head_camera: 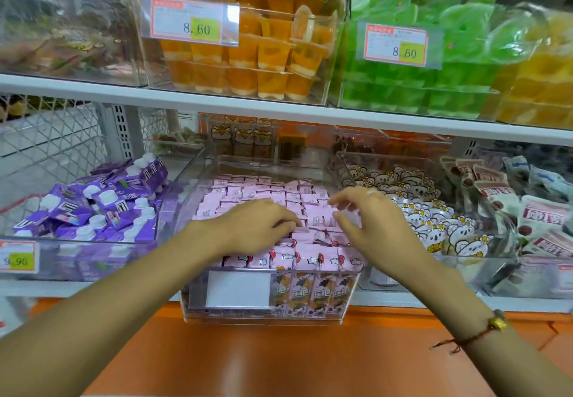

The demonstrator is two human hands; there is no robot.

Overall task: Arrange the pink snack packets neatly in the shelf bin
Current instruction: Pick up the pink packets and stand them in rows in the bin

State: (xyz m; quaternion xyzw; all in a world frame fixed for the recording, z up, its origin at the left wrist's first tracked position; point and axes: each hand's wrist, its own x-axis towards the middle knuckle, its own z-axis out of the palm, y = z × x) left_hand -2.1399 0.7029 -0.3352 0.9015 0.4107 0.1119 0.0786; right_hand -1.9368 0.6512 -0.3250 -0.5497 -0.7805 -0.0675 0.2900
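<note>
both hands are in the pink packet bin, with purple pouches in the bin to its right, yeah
Not quite. The head view shows both hands, left and right, on the pink packets, but the purple pouches fill the bin to the left.

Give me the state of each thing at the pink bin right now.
Pink packets: rows at the back, front rows uneven.
Clear bin: nearly full, front label blank.
Left hand: fingers curled down onto the packets.
Right hand: fingers bent above the packets; grip unclear.
Purple pouches: jumbled in the neighbouring bin.
</note>
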